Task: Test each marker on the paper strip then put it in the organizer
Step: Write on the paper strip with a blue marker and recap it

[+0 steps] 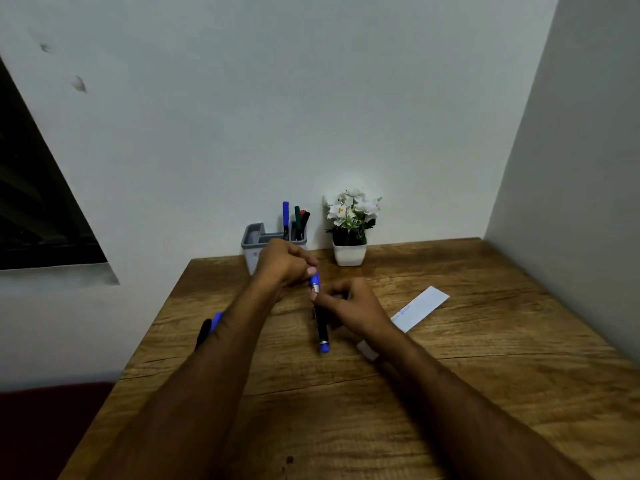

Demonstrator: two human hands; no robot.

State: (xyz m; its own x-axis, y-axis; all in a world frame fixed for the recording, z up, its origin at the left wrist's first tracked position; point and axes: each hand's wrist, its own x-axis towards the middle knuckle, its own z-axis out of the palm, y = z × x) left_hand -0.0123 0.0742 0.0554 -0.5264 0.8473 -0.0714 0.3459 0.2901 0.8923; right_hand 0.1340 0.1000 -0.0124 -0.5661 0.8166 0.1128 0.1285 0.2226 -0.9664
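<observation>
Both hands on a blue-capped marker over the wooden desk.

Left hand (284,263) curled around the blue cap (314,281); right hand (349,303) pinching the black marker barrel (321,329) just below it, blue tail end pointing toward the camera. Cap seated or parted: cannot tell. Paper strip (420,308) flat on the desk (485,375) to the right, blue scribble near its closer end. Grey organizer (256,239) at the wall, holding blue, green, red and black markers (294,220); potted white flowers (350,230) beside it. Another marker (209,329) near the desk's left edge, partly behind the left forearm.
</observation>
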